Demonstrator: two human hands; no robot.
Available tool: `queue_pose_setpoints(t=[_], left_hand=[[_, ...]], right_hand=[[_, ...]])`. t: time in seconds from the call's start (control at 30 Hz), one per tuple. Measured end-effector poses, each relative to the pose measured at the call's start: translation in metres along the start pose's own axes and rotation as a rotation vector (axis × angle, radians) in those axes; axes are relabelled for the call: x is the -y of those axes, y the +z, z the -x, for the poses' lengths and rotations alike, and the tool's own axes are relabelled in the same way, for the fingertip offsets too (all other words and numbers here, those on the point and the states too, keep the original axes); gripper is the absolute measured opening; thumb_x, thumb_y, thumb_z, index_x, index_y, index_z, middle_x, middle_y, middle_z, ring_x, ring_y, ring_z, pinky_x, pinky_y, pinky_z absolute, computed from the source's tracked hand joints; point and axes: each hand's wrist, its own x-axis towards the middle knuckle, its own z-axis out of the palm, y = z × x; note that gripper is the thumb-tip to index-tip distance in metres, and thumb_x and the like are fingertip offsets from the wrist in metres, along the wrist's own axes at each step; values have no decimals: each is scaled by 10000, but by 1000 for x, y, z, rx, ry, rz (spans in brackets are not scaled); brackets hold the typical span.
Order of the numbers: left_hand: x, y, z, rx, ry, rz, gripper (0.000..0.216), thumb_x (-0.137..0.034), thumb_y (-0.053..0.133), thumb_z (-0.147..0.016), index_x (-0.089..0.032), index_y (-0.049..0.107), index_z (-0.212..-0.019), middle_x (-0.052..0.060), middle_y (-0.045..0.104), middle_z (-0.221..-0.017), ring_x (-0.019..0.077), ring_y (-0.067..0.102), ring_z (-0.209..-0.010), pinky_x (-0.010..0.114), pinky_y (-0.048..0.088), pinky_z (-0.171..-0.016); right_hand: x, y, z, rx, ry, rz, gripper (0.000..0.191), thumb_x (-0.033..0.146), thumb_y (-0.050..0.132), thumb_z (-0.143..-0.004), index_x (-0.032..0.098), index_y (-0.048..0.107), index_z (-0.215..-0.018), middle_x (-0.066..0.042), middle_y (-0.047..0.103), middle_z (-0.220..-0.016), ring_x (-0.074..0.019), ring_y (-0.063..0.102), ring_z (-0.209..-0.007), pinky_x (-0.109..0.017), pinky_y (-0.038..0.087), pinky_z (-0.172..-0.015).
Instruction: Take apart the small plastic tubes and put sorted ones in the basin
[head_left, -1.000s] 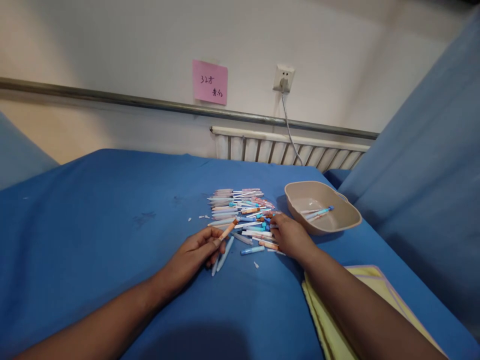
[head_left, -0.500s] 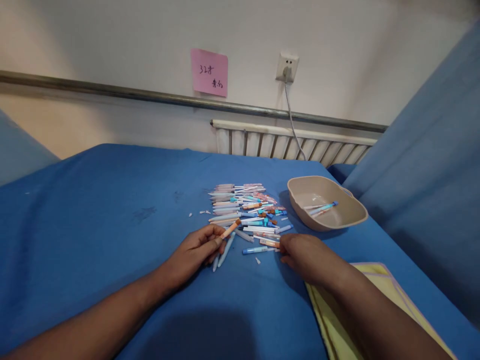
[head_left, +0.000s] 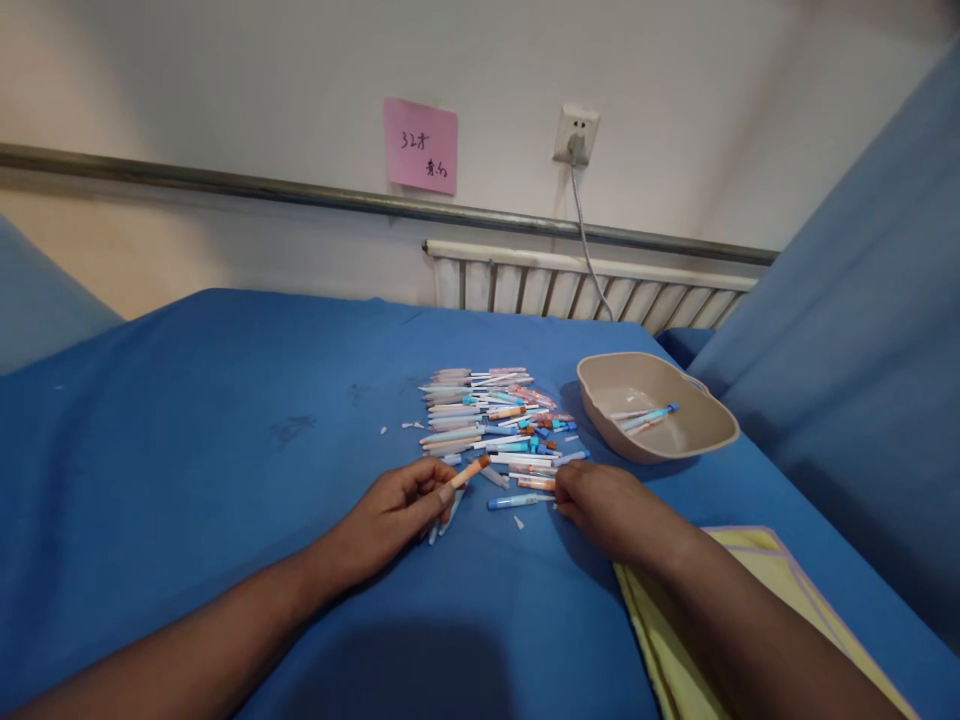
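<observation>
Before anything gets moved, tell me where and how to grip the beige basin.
The beige basin is probably best pinched at its right rim, coming from the near right, thumb inside: the edge flares outward, and the pens inside lie further left.

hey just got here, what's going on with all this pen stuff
A person's left hand holds an orange pen piece with a brown end. The right hand is at the near right edge of the spread of pen parts on the blue cover; its fingertips are hidden, so its grip is unclear. A beige basin to the right holds a few pens.
</observation>
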Motion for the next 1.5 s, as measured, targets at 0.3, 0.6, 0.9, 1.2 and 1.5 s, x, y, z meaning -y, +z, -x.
queue_pose_setpoints(t=[0.3, 0.6, 0.9, 1.2, 1.5], left_hand=[[-8, 1, 3, 24, 38, -154, 255, -391, 464, -908, -170, 575, -844, -19, 531, -684, 109, 447, -592, 221, 340, -554], [-8, 3, 7, 120, 212, -383, 200, -304, 432, -932, -195, 599, -945, -26, 558, -769, 124, 496, -710, 228, 366, -650], [-10, 3, 9, 150, 235, -422, 223, -325, 428, -941, -191, 605, -938, -24, 567, -757, 120, 508, -697, 224, 367, -647], [-8, 3, 11, 173, 236, -443, 197, -299, 430, -937, -190, 591, -968, -19, 574, -774, 119, 513, -697, 221, 372, -645], [-5, 2, 11, 183, 261, -443, 235, -330, 406, -961, -191, 588, -909, -23, 581, -766, 115, 529, -706, 213, 371, -673]], right_hand=[[-2, -3, -2, -214, -61, -280, 97, 218, 474, -897, 182, 548, -845, -27, 644, -742, -151, 572, -651, -244, 344, -580], [27, 8, -3, -465, -264, -773, 82, 160, 545, -862, 189, 604, -812, 16, 596, -678, -114, 545, -634, -218, 403, -607], [25, 10, -3, -508, -343, -705, 113, 126, 549, -863, 195, 634, -837, -6, 646, -761, -131, 591, -713, -254, 436, -712], [35, 13, -1, -467, -319, -821, 55, 174, 583, -850, 198, 625, -822, -12, 656, -730, -140, 609, -680, -257, 454, -640], [40, 25, -9, -370, -217, -1233, 155, 227, 658, -783, 189, 544, -684, 31, 581, -603, -113, 554, -558, -248, 428, -564]])
